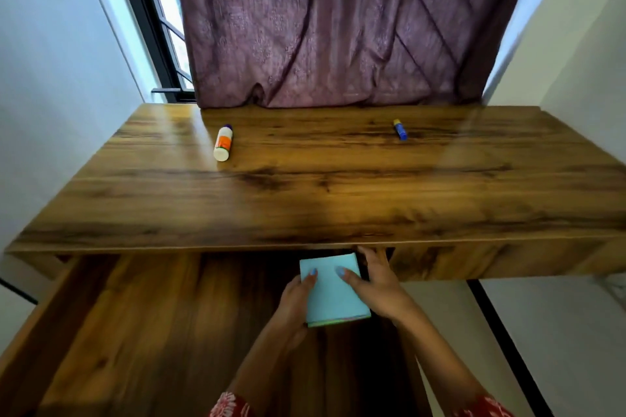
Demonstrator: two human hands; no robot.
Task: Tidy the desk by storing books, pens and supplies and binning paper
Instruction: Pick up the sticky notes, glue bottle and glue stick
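Pale blue paper pad is being gripped between left hand and right hand, inside an open wooden drawer; beyond them, glue bottle is lying on the desk.

One wooden desk is seen, with one open drawer below its front edge. Two items are counted on the desktop: one white glue bottle and one blue glue stick. One pale blue pad of paper is counted, gripped by two hands: one left hand and one right hand. One purple curtain is counted behind.
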